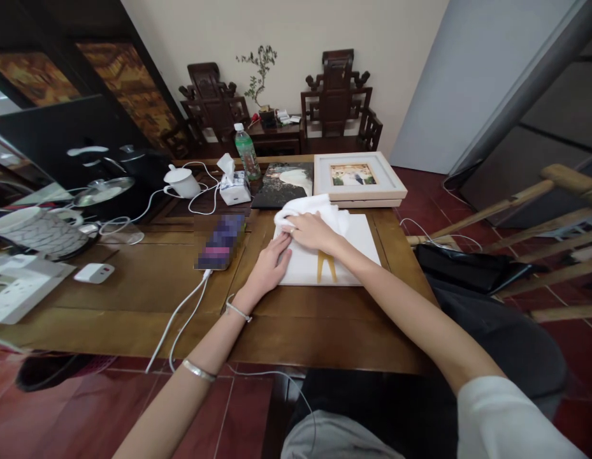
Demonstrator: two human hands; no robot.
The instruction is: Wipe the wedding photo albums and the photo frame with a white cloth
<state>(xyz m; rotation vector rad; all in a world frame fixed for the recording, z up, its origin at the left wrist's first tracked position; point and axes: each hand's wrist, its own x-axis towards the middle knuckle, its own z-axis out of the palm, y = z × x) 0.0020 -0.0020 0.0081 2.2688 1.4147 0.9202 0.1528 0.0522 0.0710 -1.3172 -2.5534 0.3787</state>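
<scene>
A flat white panel (357, 245) with a gold mark lies on the wooden table (296, 319) in front of me. My right hand (312, 231) presses a crumpled white cloth (315, 209) onto the panel's far left corner, fingers curled on the cloth. My left hand (271, 264) rests with fingers laid flat on the panel's left edge, steadying it. Just beyond the panel sit a dark photo print (283, 183) and a white framed photo (357, 177).
A phone (222, 241) on a white cable lies left of the panel. Further left are a tissue box (234, 186), green bottle (246, 152), white kettle (181, 182), pots, a power strip (18, 290). Carved chairs stand at the wall; a black bag (472, 268) lies right.
</scene>
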